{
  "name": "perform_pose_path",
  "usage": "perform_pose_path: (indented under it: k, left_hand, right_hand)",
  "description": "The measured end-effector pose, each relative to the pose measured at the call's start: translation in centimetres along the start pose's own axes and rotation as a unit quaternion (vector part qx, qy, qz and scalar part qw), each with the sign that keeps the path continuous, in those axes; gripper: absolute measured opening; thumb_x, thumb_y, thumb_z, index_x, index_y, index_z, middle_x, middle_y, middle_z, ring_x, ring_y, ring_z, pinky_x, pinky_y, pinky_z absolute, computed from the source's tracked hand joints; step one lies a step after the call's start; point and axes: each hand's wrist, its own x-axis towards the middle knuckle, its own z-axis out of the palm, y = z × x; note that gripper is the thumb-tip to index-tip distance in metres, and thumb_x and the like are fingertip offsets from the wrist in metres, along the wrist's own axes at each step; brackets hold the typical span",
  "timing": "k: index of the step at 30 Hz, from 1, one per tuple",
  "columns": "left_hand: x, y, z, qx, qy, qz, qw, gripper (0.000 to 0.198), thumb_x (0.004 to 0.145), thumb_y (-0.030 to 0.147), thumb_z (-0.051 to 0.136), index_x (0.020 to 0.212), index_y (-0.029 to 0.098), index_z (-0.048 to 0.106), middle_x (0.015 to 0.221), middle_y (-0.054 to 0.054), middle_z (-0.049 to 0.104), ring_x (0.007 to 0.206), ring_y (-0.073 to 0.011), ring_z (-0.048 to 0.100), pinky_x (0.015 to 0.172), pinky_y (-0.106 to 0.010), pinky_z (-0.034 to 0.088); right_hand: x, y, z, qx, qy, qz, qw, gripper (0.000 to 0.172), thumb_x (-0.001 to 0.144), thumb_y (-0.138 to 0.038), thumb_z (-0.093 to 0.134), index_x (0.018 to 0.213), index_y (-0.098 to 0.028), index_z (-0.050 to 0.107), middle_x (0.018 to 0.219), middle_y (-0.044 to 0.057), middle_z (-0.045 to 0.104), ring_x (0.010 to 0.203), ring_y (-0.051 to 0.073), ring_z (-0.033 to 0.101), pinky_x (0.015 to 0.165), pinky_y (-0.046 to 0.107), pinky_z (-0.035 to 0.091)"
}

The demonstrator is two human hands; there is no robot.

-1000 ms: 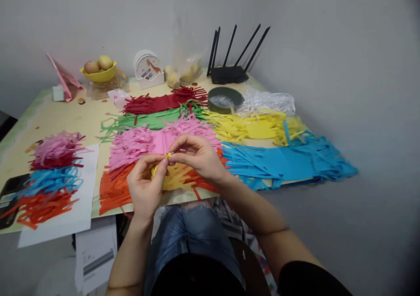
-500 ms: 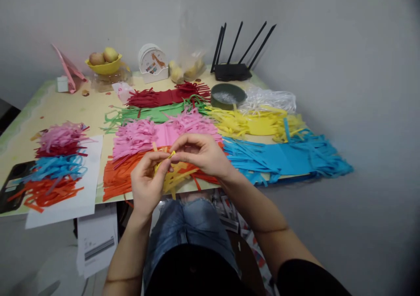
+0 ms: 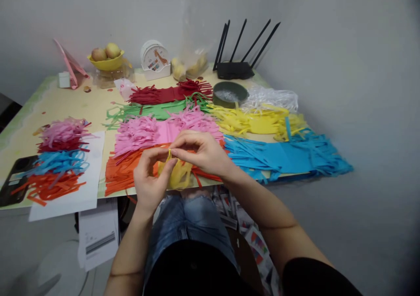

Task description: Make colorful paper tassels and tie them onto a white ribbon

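Note:
Between my hands hangs a yellow paper tassel [image 3: 180, 176], its strands dangling over the table's front edge. My left hand [image 3: 151, 178] pinches the twisted top of it between thumb and fingers. My right hand [image 3: 203, 153] grips the same yellow top from the other side, fingertips pressed together. Right behind them lie orange fringed paper [image 3: 121, 173] and pink fringed paper [image 3: 164, 131]. Farther back are green [image 3: 160, 111] and dark red fringed paper [image 3: 169, 94]. To the right spread yellow fringed paper [image 3: 262, 124] and blue fringed paper [image 3: 290, 157].
At left, pink, red, blue and orange tassels [image 3: 57, 162] lie on white paper [image 3: 95, 173] beside a black phone [image 3: 11, 189]. A dark round bowl [image 3: 230, 94], white strands [image 3: 272, 99], a router [image 3: 235, 70] and a yellow fruit bowl [image 3: 106, 63] stand farther back.
The yellow tassel's strands have swung down and hang more bunched below my hands. Its top now points upright between my fingertips. The whole view has shifted slightly.

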Motion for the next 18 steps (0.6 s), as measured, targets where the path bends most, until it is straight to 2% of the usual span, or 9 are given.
perform_pose_path:
  k: [2, 5, 8, 11, 15, 18]
  left_hand:
    - [0.0, -0.2, 0.2, -0.004, 0.019, 0.010, 1.000, 0.020, 0.082, 0.021, 0.079, 0.099, 0.019, 0.070, 0.089, -0.001, 0.071, 0.076, -0.0116, 0.069, 0.073, -0.023, 0.057]
    - [0.1, -0.4, 0.4, -0.056, 0.027, -0.022, 0.998, 0.010, 0.087, 0.024, 0.075, 0.092, 0.018, 0.070, 0.079, 0.000, 0.071, 0.065, -0.0106, 0.069, 0.068, -0.023, 0.057]
    - [0.4, -0.7, 0.2, -0.095, 0.044, -0.061, 0.993, 0.016, 0.084, 0.029, 0.078, 0.086, 0.017, 0.068, 0.073, 0.000, 0.071, 0.064, -0.0116, 0.070, 0.068, -0.024, 0.057]
    - [0.8, -0.8, 0.0, -0.128, 0.057, -0.097, 0.985, 0.026, 0.079, 0.034, 0.082, 0.079, 0.017, 0.064, 0.069, 0.000, 0.071, 0.059, -0.0111, 0.067, 0.063, -0.023, 0.056]
    - [0.5, -0.8, 0.2, -0.178, 0.047, -0.141, 0.973, 0.037, 0.072, 0.040, 0.087, 0.074, 0.018, 0.057, 0.059, 0.003, 0.065, 0.052, -0.0100, 0.062, 0.057, -0.021, 0.052]
    - [0.0, -1.4, -0.9, -0.185, 0.018, -0.171, 0.968, 0.038, 0.071, 0.042, 0.087, 0.076, 0.018, 0.058, 0.058, 0.003, 0.064, 0.052, -0.0098, 0.061, 0.057, -0.022, 0.052]
  right_hand:
    - [0.1, -0.1, 0.3, 0.009, -0.003, 0.005, 1.000, 0.010, 0.084, -0.025, 0.071, 0.078, -0.018, 0.076, 0.078, 0.002, 0.069, 0.071, 0.011, 0.062, 0.065, 0.024, 0.048]
    - [0.2, -0.1, 0.7, 0.052, -0.015, 0.020, 0.998, 0.013, 0.084, -0.027, 0.070, 0.077, -0.016, 0.075, 0.076, 0.002, 0.069, 0.068, 0.011, 0.063, 0.064, 0.025, 0.048]
    - [0.2, -0.1, 1.1, 0.060, -0.002, 0.029, 0.998, 0.020, 0.085, -0.034, 0.071, 0.078, -0.016, 0.074, 0.072, 0.002, 0.067, 0.064, 0.011, 0.060, 0.062, 0.026, 0.047]
    - [0.6, 0.0, 1.3, 0.046, 0.046, 0.024, 0.998, 0.022, 0.082, -0.037, 0.073, 0.076, -0.016, 0.074, 0.070, 0.001, 0.065, 0.063, 0.011, 0.054, 0.059, 0.025, 0.043]
    - [1.5, 0.1, 1.3, 0.038, 0.088, 0.023, 0.995, 0.020, 0.080, -0.036, 0.075, 0.073, -0.018, 0.072, 0.070, 0.001, 0.063, 0.063, 0.011, 0.053, 0.057, 0.025, 0.041]
    - [1.9, 0.4, 1.5, 0.065, 0.062, 0.035, 0.995, 0.023, 0.080, -0.039, 0.076, 0.072, -0.018, 0.071, 0.070, 0.001, 0.063, 0.064, 0.011, 0.056, 0.059, 0.025, 0.046]
